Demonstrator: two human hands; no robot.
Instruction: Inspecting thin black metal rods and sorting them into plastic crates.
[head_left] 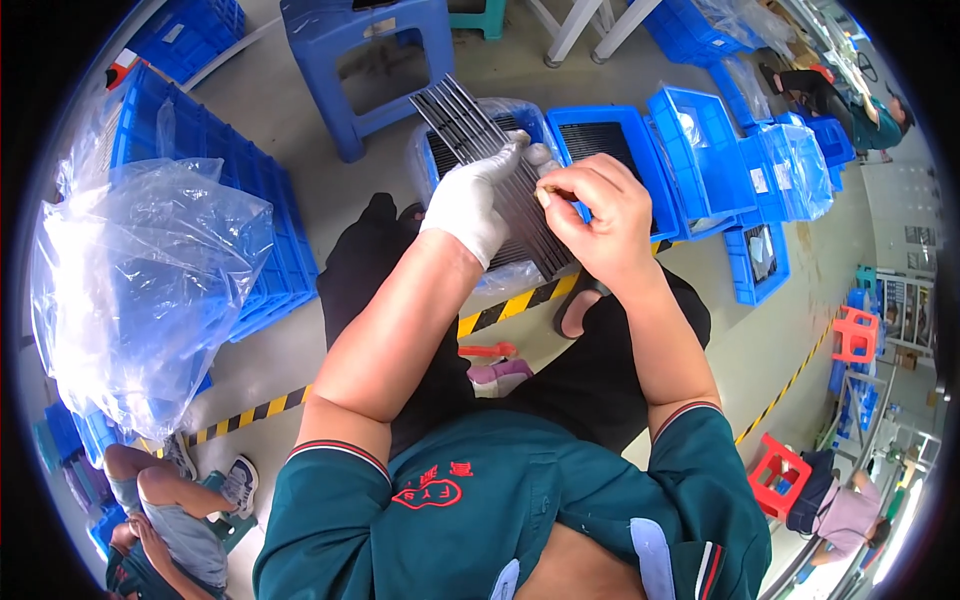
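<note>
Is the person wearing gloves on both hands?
No, only the left hand wears a white glove; the right hand is bare on the dark strips.

Grey concrete floor [300,110], crossed by yellow-black hazard tape [250,412] running from lower left toward centre and again at lower right. Blue plastic stool [370,60] at top centre; white frame legs [585,25] beside it. Stacked blue crates [250,200] at left, draped with a clear plastic bag [140,270]. More blue crates [745,160] at upper right. Red stools [780,475] along right edge. Bright, even lighting.
</note>
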